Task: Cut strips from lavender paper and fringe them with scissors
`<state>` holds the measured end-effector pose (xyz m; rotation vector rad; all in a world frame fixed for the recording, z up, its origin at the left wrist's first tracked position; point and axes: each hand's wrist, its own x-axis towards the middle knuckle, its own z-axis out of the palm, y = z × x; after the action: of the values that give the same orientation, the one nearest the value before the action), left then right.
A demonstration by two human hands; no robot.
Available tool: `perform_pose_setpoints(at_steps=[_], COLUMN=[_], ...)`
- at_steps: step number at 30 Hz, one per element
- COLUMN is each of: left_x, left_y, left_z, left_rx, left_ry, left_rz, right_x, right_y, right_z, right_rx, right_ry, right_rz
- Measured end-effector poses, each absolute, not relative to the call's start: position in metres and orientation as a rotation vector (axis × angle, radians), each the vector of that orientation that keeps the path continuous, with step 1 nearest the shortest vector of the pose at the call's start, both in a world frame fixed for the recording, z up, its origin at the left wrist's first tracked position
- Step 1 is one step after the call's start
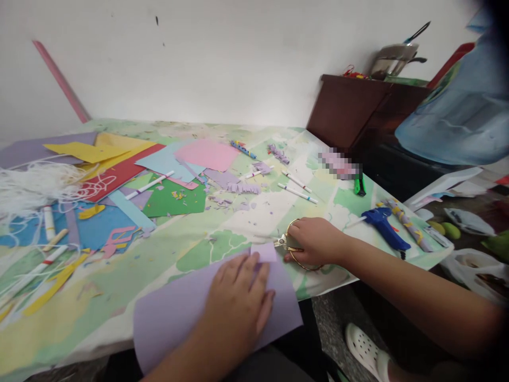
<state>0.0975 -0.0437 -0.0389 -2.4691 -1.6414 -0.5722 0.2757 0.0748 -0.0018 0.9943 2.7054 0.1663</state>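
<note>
A large purple foam or paper sheet [170, 323] lies at the table's near edge, its front part hanging over. My left hand [238, 292] rests flat on it, fingers stretched out. Under my fingertips is a small lighter purple piece [264, 252], lying on the sheet's top edge. My right hand [318, 241] grips scissors [280, 241] by their gold loops. Their blades point left, just beyond the small piece; whether they touch it I cannot tell.
Coloured sheets, a green one [177, 199] among them, and white string [32, 185] cover the left. Several markers [297, 193] and purple scraps lie mid-table. At right are a blue glue gun [384, 225], a green cutter [360, 185] and a wrapped stick [407, 223].
</note>
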Motion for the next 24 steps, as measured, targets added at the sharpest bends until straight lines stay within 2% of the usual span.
perform_pose_setpoints(at_steps=[3, 11, 24], left_x=[0.082, 0.069, 0.042], left_y=[-0.033, -0.022, 0.004], left_z=[-0.037, -0.035, -0.033], left_rx=[-2.412, -2.532, -2.823], left_ry=[-1.81, -1.823, -1.498], left_rz=[-0.449, -0.176, 0.104], right_x=[0.274, 0.269, 0.278], right_y=[0.076, 0.08, 0.065], right_z=[-0.004, 0.002, 0.017], right_rx=[1.002, 1.097, 1.143], right_ry=[2.725, 2.637, 2.503], right_rz=[0.146, 0.125, 0.047])
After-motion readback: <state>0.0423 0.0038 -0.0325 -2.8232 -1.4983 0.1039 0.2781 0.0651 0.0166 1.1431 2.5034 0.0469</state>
